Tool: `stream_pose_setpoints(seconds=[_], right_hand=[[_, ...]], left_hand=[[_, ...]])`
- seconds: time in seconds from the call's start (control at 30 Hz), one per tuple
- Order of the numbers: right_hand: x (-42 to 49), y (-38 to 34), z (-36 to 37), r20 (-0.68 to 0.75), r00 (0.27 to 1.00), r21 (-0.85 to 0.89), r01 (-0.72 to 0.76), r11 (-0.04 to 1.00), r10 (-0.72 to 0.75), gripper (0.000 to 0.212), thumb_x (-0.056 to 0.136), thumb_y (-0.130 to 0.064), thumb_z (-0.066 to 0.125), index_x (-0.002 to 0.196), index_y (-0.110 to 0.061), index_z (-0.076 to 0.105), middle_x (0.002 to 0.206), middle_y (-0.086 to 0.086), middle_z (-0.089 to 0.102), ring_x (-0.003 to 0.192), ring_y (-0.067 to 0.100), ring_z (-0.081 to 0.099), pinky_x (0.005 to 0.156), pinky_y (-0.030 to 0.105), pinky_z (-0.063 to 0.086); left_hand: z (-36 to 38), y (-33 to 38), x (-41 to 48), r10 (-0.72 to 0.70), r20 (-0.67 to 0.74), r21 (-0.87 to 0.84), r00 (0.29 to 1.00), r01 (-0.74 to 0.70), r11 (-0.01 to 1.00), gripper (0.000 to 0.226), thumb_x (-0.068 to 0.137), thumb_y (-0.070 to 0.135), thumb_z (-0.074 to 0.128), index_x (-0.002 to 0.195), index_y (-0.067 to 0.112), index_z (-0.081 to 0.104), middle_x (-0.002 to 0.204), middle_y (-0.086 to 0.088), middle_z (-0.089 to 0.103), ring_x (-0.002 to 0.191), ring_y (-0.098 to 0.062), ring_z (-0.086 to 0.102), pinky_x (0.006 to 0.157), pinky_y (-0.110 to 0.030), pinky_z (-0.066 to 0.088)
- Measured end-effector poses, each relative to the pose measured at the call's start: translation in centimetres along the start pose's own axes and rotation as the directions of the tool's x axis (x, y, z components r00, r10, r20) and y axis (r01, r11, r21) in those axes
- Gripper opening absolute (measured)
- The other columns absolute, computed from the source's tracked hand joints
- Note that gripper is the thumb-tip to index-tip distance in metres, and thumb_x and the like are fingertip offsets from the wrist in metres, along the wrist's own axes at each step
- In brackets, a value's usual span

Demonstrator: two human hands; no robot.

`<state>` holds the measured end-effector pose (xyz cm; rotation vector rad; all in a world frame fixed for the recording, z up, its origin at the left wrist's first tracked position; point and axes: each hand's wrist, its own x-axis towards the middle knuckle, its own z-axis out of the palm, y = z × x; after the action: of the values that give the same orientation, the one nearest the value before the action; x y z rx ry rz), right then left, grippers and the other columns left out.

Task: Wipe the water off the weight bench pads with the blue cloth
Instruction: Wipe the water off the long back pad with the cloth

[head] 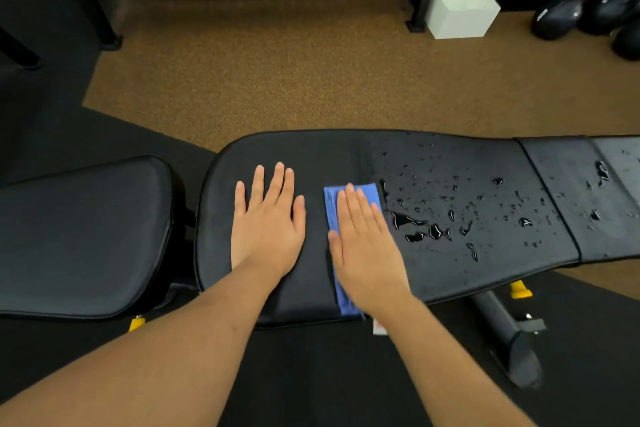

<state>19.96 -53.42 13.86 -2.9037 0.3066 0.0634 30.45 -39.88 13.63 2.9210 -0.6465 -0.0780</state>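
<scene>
Two hands flat on the long back pad (450,274) at frame centre: the left hand (266,225) lies open, fingers spread, gripping nothing, and the right hand (367,246) presses the folded blue cloth (334,208) flat under an open palm, not pinched. Droplets and a puddle (420,229) sit just right of the cloth. The risk, I'd say: a flat push could smear water off the pad's edge rather than soak it up, and the folded cloth may saturate. Most of the cloth is hidden under the palm. The far right pad section (609,198) is cut off, so its wetness is unclear.
</scene>
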Motion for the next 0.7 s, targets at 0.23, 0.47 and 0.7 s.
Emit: stream_pose_setpoints(seconds=[0.23,0.47,0.7], right_hand=[[7.6,2.3,-0.9,-0.017,0.999,-0.021,0.030,0.999,-0.031,0.061,0.107,-0.038,0.013,0.158,-0.008,0.000,0.167,0.007,-0.005,0.153,0.018,-0.006,0.125,0.038,0.000],[3.2,2.3,-0.3,-0.020,1.000,-0.019,0.012,1.000,-0.012,0.062,0.107,-0.040,0.011,0.158,-0.008,-0.003,0.167,0.006,-0.007,0.153,0.017,-0.009,0.125,0.038,0.001],[5.7,3.9,-1.0,-0.028,0.999,-0.030,0.038,0.999,-0.039,0.063,0.105,-0.042,0.007,0.158,-0.009,-0.002,0.167,0.005,-0.006,0.153,0.016,-0.009,0.125,0.038,0.001]], left_hand=[[-0.1,0.2,0.2,-0.012,-0.019,0.000,1.000,0.012,1.000,0.063,0.105,0.049,0.009,0.161,0.022,0.004,0.169,0.004,0.000,0.155,-0.017,-0.009,0.126,-0.046,0.001],[0.2,0.0,0.0,-0.037,-0.033,0.020,0.999,0.037,0.999,0.068,0.105,0.051,0.012,0.161,0.013,0.008,0.169,-0.007,0.002,0.155,-0.018,-0.006,0.126,-0.045,0.004],[-0.2,0.3,0.2,-0.041,-0.026,0.018,0.999,0.041,0.999,0.068,0.104,0.051,0.012,0.161,0.013,0.009,0.169,-0.006,0.002,0.155,-0.017,-0.008,0.126,-0.045,0.002]])
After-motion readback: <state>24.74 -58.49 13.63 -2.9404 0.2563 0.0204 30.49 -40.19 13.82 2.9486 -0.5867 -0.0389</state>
